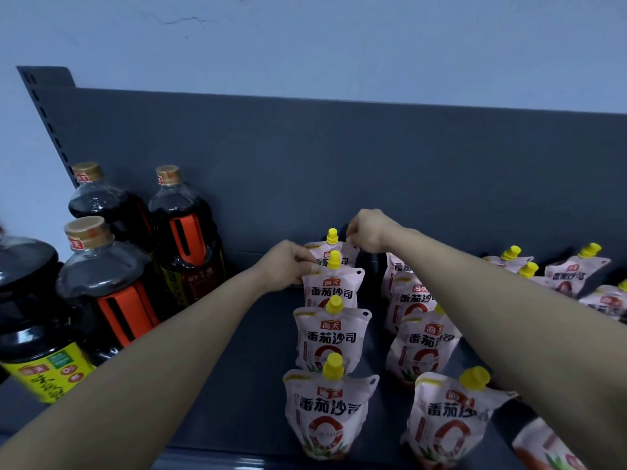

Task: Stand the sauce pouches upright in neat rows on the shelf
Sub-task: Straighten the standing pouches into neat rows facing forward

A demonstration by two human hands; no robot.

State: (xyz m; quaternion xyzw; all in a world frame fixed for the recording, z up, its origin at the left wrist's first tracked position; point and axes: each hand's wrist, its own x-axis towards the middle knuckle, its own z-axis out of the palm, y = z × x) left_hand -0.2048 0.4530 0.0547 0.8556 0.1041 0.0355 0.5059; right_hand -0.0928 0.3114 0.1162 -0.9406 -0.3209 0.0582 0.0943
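White sauce pouches with yellow caps stand on the dark grey shelf (258,385). One row of several runs front to back, from the front pouch (327,415) to the rearmost pouch (334,250). A second row (424,347) stands to its right, partly hidden by my right forearm. My left hand (288,266) pinches the rearmost pouch's top left corner. My right hand (368,232) pinches its top right corner, against the back panel.
Dark soy sauce bottles (185,232) with orange handles stand at the left, a larger jug (30,317) nearest me. More pouches (576,273) lean untidily at the far right. Another pouch (549,449) lies at the bottom right. The shelf's back panel (339,157) rises behind.
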